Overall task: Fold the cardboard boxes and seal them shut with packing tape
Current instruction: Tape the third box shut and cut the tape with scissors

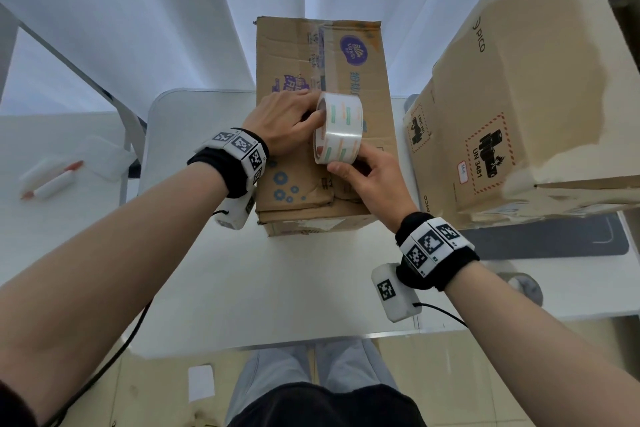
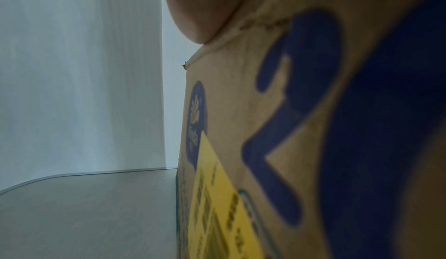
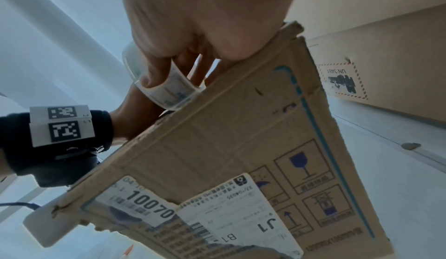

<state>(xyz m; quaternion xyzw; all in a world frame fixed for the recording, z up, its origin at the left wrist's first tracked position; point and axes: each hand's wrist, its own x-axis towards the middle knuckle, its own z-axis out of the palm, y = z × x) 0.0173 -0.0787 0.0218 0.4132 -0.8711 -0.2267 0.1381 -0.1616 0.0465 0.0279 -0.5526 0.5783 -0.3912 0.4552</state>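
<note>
A worn brown cardboard box with purple print stands closed on the white table. A shiny strip of clear tape runs along its top seam from the far edge. A roll of clear packing tape stands on edge on the box top. My left hand grips the roll's left side, fingers curled at its rim. My right hand holds the roll's near side with its thumb on the outer face. In the right wrist view a finger of my right hand hooks through the tape roll above the box.
A large tan box marked PICO stands close to the right. A red-tipped marker and white items lie on a side table at left. A dark mat lies at right. White curtains hang behind.
</note>
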